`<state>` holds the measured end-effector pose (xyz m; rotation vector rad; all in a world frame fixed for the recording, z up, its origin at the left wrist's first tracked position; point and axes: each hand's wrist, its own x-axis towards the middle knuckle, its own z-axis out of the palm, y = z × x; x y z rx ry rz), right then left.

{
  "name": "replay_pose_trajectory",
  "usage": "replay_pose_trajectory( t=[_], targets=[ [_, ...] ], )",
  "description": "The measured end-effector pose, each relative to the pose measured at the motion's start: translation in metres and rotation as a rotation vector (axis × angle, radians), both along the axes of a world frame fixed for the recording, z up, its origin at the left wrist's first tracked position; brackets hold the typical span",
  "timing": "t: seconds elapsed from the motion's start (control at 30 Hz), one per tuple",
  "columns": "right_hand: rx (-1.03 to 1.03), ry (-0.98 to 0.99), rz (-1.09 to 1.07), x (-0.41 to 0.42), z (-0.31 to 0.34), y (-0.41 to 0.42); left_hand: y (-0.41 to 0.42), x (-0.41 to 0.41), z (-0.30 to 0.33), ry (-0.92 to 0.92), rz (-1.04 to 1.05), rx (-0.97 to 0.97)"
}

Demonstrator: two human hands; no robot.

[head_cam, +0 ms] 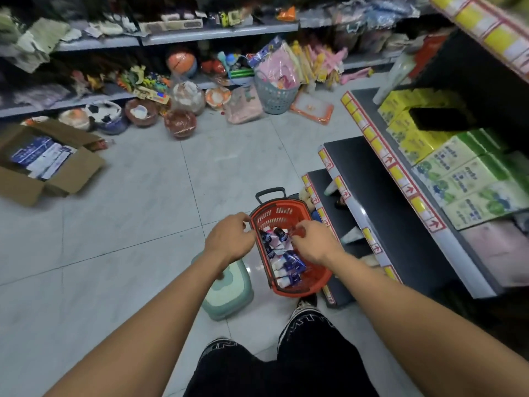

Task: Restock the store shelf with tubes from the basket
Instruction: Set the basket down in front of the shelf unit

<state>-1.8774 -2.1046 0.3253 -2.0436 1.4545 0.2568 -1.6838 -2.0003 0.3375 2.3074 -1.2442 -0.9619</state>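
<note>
Where the red basket [289, 247] stands on the pale tiled floor [128, 224]: just beside the foot of the store shelf [400, 213], black pull handle [270, 194] at the far end.
Tubes [286, 262]: heaped in the basket, white and dark blue, mostly along its near half; a few dark-capped ones nearer the middle.
Left hand [230, 239]: at the left rim of the basket, fingers curled toward the rim; cannot tell whether gripping the rim or only resting against it.
Right hand [313, 242]: over the basket's right side, fingers bent down toward the tubes; fingertips blurred against the red plastic, so cannot tell whether pinching anything.
Store shelf: on the right, dark tiers stepping upward, yellow and red price strips along each edge; lower tiers mostly bare, one or two pale tubes lying on them.
Green and white boxes [463, 173]: stacked on an upper tier, yellow boxes [406, 118] beyond them.
Green stool [226, 290]: on the floor just left of the basket, partly hidden by the left forearm.
Cardboard box [48, 161]: open on the floor well to the left, blue and white packs inside.
Far shelves [200, 32]: across the aisle, crowded with toys, balls and a grey basket [274, 96].
Legs: dark trousers and a patterned shoe [306, 303] at the near end of the basket.
</note>
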Motion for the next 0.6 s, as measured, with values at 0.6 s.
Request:
replay_pose_trajectory(
  t=[0.6],
  targets=[
    [0.061,-0.084,-0.385,-0.088,0.003,-0.063,-0.161,-0.067,0.009,-0.127,-0.53,0.115]
  ],
)
